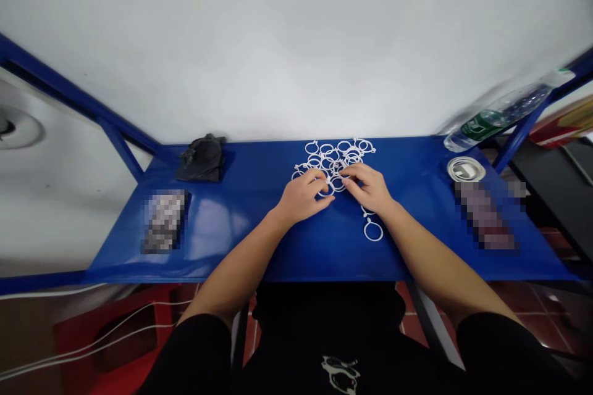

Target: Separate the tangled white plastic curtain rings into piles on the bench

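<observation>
Several white plastic curtain rings (326, 149), each with a small eyelet, lie in a loose pile on the blue table (259, 247). At the near left side of the pile, my left hand (303, 196) has curled fingers on one white ring (327, 194). My right hand (369, 188) is closed at the near right side, thumb and fingertips pinching the edge of another ring. Between the two hands the rings overlap, and fingers hide parts of them. Nearer to me, a separate ring (373, 231) lies below my right wrist, with part of another beside it.
A black plastic bag (202, 159) and a blurred-out flat object (165, 221) lie at left. On the right are a coiled white cable (466, 169), another blurred-out object (486, 216) and a leaning water bottle (504, 112). Blue frame bars flank the table; a wall stands behind.
</observation>
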`<state>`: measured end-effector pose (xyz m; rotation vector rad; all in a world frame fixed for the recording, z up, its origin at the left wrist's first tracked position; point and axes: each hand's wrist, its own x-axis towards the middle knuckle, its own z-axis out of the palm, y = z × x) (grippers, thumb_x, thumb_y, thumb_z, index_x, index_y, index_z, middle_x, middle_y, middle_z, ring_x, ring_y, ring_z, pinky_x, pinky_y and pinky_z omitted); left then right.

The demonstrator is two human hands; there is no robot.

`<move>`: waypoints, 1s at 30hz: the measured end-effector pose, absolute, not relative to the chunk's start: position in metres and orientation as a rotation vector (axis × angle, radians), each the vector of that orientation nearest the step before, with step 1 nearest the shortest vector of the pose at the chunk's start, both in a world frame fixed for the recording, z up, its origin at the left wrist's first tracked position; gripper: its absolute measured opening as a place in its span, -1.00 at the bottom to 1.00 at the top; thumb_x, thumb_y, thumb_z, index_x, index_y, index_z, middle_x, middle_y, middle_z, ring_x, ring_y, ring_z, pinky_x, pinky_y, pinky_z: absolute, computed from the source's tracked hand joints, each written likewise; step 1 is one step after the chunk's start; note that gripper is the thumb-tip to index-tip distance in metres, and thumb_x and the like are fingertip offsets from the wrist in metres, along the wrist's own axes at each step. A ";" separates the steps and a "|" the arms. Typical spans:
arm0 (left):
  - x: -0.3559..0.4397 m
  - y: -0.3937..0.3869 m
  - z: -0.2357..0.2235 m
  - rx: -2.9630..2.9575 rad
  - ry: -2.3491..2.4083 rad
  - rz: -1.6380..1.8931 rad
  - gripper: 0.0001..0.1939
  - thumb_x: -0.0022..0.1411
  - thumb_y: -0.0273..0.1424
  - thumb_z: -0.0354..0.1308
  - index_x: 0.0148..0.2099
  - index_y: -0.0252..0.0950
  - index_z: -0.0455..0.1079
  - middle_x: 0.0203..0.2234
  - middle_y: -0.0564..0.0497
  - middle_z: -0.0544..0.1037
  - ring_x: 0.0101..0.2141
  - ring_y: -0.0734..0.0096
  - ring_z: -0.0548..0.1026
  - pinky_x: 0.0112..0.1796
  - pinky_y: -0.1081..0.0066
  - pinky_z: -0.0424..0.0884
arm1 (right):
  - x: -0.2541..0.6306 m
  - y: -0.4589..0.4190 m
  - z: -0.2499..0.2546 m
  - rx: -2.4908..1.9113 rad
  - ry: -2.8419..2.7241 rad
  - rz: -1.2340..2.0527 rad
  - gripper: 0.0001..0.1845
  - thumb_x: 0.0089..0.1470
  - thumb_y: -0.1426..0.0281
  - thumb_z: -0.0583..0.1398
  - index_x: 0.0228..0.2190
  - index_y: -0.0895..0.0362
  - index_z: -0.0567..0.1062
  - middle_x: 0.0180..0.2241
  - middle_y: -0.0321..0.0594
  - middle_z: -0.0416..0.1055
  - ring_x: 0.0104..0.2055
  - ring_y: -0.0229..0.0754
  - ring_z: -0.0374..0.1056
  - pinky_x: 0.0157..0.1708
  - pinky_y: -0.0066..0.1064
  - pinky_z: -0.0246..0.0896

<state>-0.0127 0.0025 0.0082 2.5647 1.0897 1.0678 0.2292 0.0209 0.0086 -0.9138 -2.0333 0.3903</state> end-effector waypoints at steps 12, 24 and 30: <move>-0.004 -0.001 0.007 2.754 0.831 1.034 -0.90 0.44 -0.42 0.17 -0.14 -0.25 0.53 -0.03 -0.14 0.58 -0.08 0.28 0.58 -0.10 0.28 0.54 | 0.223 0.015 0.010 -0.869 -2.262 0.553 -0.85 0.28 0.40 0.10 -0.21 0.06 0.48 -0.35 -0.27 0.54 -0.36 -0.19 0.44 -0.32 -0.36 0.27; -0.003 0.000 0.004 2.677 0.931 0.943 -0.86 0.35 -0.44 0.15 -0.10 -0.24 0.52 -0.05 -0.16 0.56 -0.20 0.28 0.54 -0.23 0.27 0.52 | 0.222 0.014 0.013 -0.851 -2.300 0.506 -0.85 0.34 0.27 0.11 -0.28 0.04 0.39 -0.44 -0.33 0.45 -0.43 -0.22 0.36 -0.40 -0.35 0.20; -0.003 0.000 -0.001 2.753 0.901 0.898 -0.86 0.39 -0.40 0.15 -0.09 -0.22 0.54 -0.14 -0.10 0.58 -0.25 0.30 0.53 -0.27 0.30 0.47 | 0.222 0.014 0.012 -0.835 -2.311 0.534 -0.90 0.22 0.39 0.07 -0.34 0.04 0.38 -0.47 -0.33 0.41 -0.44 -0.20 0.34 -0.39 -0.35 0.20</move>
